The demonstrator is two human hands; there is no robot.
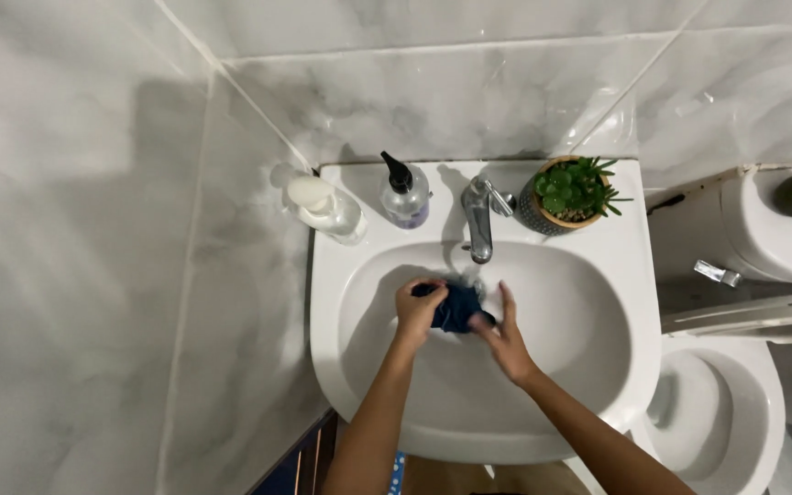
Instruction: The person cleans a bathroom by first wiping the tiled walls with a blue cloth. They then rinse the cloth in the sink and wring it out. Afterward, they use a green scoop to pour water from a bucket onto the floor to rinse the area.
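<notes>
Two hands work a small dark blue cloth [456, 305] inside the white sink [598, 266], just under the chrome tap [478, 218]. The left hand [417, 310] is clenched on the cloth; the right hand [504, 330] presses it with spread fingers. This looks like the washing step. The basin holds only the cloth; whether water stands in it, I cannot tell. A clear pump bottle [404, 193] and a potted succulent [568, 194] stand on the rim.
</notes>
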